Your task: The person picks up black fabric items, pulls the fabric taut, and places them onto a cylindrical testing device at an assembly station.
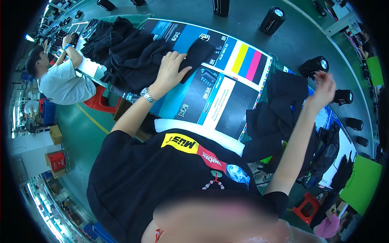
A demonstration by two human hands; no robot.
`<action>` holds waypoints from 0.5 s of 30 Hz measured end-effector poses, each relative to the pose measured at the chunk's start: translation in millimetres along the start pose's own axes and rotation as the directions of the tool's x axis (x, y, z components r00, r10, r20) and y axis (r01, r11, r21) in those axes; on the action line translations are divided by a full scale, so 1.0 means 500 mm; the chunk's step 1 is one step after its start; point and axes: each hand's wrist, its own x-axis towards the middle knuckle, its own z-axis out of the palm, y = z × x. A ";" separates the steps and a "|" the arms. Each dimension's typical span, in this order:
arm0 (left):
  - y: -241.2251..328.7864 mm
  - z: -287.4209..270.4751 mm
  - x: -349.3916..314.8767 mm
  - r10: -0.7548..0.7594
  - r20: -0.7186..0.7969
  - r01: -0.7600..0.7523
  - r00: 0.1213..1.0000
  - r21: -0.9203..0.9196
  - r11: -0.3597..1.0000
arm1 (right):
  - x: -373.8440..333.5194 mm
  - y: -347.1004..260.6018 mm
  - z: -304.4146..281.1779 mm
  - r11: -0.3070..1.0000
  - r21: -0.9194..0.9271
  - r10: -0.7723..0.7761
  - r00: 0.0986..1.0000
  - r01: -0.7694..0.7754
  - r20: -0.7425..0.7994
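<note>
My left hand (172,69) lies over the edge of a heap of black cloth (133,56), its fingers stretched and its thumb apart. A narrow piece of black cloth (198,54) reaches out from beside that hand across the printed sheet (178,93) covering the table. Off to the right, my right hand (321,91) is raised with loosely bent fingers, and nothing shows in it. It appears just in front of a black cylindrical speaker (312,67). Below and left of this hand, more black cloth pieces (279,105) lie at the table's right side.
A white rolled edge (198,133) runs along the table's near side. Several black cylinders, one a black cylinder (273,21), stand on the green surface beyond. At left, a co-worker (65,81) sits on a red stool (99,103). A green board (360,184) is at right.
</note>
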 end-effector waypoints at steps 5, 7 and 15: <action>0.034 0.030 0.034 -0.134 0.002 0.116 0.991 -0.507 0.854 | -0.223 -0.054 0.108 0.931 0.076 0.298 0.865 -0.356 0.404; 0.093 0.038 0.063 -0.120 0.119 0.168 0.986 -0.742 0.649 | -0.286 0.006 0.128 0.836 0.065 0.428 0.721 -0.545 0.545; 0.164 0.020 0.063 -0.022 0.277 0.261 0.961 -0.874 0.409 | -0.299 -0.022 0.201 0.621 0.311 0.502 0.670 -0.719 0.547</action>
